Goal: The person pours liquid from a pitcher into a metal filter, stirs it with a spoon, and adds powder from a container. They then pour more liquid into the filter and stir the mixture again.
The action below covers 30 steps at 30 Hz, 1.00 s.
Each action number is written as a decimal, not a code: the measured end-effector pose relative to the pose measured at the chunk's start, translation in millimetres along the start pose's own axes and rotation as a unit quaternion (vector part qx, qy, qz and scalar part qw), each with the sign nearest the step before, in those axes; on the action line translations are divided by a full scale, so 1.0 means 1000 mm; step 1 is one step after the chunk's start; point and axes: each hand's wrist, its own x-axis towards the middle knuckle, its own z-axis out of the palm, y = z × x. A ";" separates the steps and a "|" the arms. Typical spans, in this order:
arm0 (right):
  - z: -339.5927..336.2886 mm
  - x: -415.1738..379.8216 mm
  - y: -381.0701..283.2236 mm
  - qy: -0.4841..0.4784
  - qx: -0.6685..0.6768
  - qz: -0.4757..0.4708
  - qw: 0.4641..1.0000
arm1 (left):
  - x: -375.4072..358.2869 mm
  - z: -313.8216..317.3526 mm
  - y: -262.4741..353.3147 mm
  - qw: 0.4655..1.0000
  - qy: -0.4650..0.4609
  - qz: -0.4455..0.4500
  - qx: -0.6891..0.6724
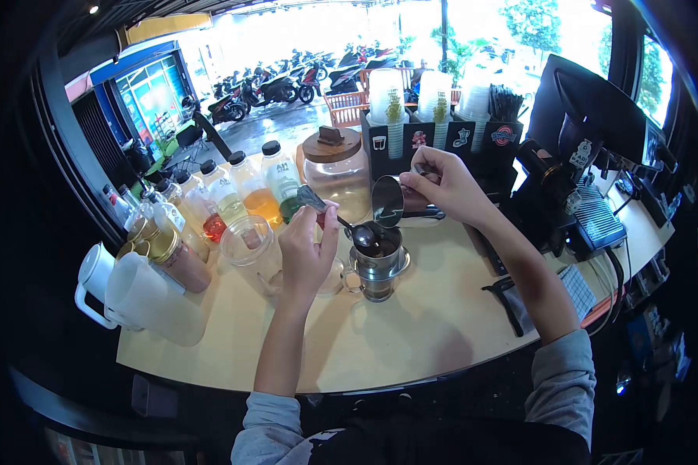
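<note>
My left hand (306,248) grips the handle of a metal spoon (341,221), whose bowl sits over the open top of a metal filter cup (377,267) on the counter. Dark grounds show inside that cup. My right hand (442,184) holds a small steel cup (388,201) tipped on its side, its mouth turned toward the spoon just above the filter. Both hands are close together over the middle of the counter.
A pale counter (411,325) carries capped syrup bottles (250,186), a lidded glass jar (335,174), an empty plastic jar (250,244), white jugs (132,298) at the left, cup dispensers (434,116) at the back and a screen and machine (589,147) at the right.
</note>
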 end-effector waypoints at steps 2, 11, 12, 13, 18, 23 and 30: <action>0.001 0.000 -0.004 -0.003 -0.021 0.000 1.000 | 0.000 0.000 0.000 1.000 -0.002 0.003 0.004; 0.005 -0.004 -0.010 -0.012 -0.035 -0.028 0.999 | 0.000 0.001 0.002 1.000 -0.015 0.010 0.024; 0.004 -0.004 -0.010 -0.007 -0.042 -0.025 0.999 | 0.000 0.001 0.003 1.000 -0.009 0.008 0.017; 0.003 -0.004 -0.010 -0.003 -0.049 -0.023 0.999 | 0.000 0.001 0.003 1.000 -0.010 0.008 0.017; -0.001 -0.004 -0.005 0.006 -0.052 -0.012 0.999 | -0.001 -0.006 0.008 0.998 -0.018 0.011 0.057; 0.001 -0.010 -0.016 0.002 -0.018 0.000 1.000 | 0.001 -0.006 0.012 0.997 -0.009 0.039 0.065; 0.008 -0.012 -0.023 -0.009 0.007 -0.019 1.000 | -0.001 -0.002 0.011 0.996 0.002 0.067 0.063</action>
